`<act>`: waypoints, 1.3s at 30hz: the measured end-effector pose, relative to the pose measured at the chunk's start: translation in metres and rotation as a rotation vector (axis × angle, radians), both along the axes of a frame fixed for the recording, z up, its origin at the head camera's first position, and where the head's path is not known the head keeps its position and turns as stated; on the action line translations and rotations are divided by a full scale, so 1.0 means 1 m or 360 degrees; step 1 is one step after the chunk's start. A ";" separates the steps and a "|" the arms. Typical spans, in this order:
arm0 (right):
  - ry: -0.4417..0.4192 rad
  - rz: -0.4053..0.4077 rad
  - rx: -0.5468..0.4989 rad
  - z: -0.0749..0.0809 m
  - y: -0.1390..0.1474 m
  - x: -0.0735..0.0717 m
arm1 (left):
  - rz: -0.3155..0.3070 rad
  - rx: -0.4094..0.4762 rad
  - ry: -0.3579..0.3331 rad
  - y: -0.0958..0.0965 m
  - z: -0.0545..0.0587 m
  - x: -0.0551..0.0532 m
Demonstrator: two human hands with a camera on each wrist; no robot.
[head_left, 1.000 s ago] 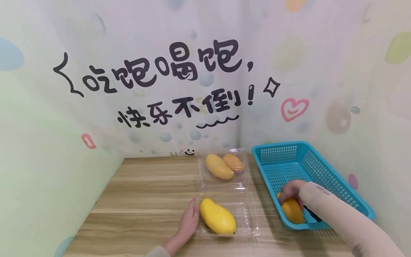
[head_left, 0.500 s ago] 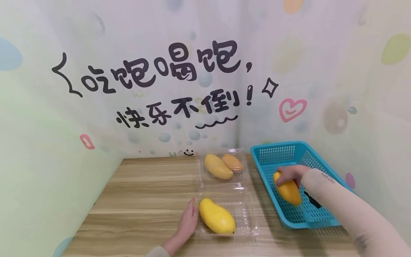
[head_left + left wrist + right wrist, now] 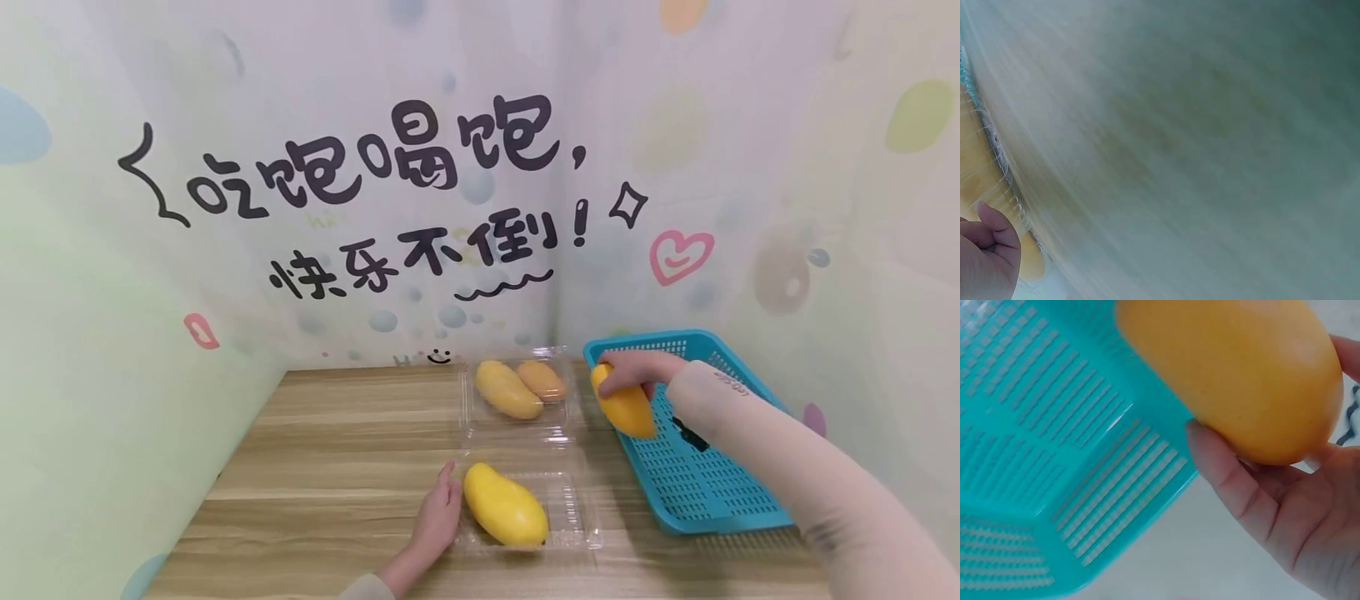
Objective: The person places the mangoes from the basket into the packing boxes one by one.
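My right hand point(image 3: 637, 368) grips an orange-yellow mango point(image 3: 624, 407) above the left rim of the blue basket point(image 3: 697, 479). In the right wrist view the thumb and fingers hold the mango point(image 3: 1241, 375) at its rounded end. My left hand point(image 3: 438, 510), fingers extended, rests by the left edge of an opened clear plastic clamshell box point(image 3: 570, 500). A bright yellow mango point(image 3: 506, 506) lies in the near half of that box. Pale fabric fills most of the left wrist view, with part of the left hand point(image 3: 991, 253) at the lower left.
Behind, on the wooden table point(image 3: 337, 450), two more mangoes, one larger point(image 3: 507, 389) and one smaller point(image 3: 542, 380), show through clear plastic. A dark object point(image 3: 690, 433) appears below the right wrist. A printed curtain point(image 3: 337, 83) hangs along the back.
My right hand has lifted the orange-yellow mango from the basket floor and carried it left and away from me to the left rim. The left hand has stayed by the clear box.
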State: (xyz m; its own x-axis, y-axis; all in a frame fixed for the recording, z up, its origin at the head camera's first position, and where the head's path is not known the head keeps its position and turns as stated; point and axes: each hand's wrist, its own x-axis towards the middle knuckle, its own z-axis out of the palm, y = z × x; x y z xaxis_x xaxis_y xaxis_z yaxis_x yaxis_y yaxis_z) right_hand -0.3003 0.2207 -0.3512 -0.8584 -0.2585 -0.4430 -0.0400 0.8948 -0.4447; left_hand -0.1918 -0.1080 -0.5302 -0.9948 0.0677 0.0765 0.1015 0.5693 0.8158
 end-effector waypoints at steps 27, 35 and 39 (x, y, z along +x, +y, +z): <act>0.0354 0.0283 0.0225 -0.094 -0.127 0.040 | 0.0006 0.0019 -0.0007 0.000 0.003 -0.001; 0.0424 0.0308 0.0133 -0.103 -0.129 0.050 | 0.0009 0.0015 -0.0017 0.000 0.000 -0.001; 0.0389 0.0247 0.0097 -0.107 -0.127 0.052 | 0.0000 0.0026 -0.0015 0.000 0.000 -0.001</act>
State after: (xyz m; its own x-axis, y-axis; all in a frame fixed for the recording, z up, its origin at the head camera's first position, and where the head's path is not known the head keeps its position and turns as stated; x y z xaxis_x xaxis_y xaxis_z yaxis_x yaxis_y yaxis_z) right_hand -0.2480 0.0934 -0.4578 -0.8940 -0.3742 -0.2466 -0.2776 0.8944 -0.3508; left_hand -0.1930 -0.1078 -0.5301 -0.9954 0.0667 0.0685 0.0940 0.5558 0.8260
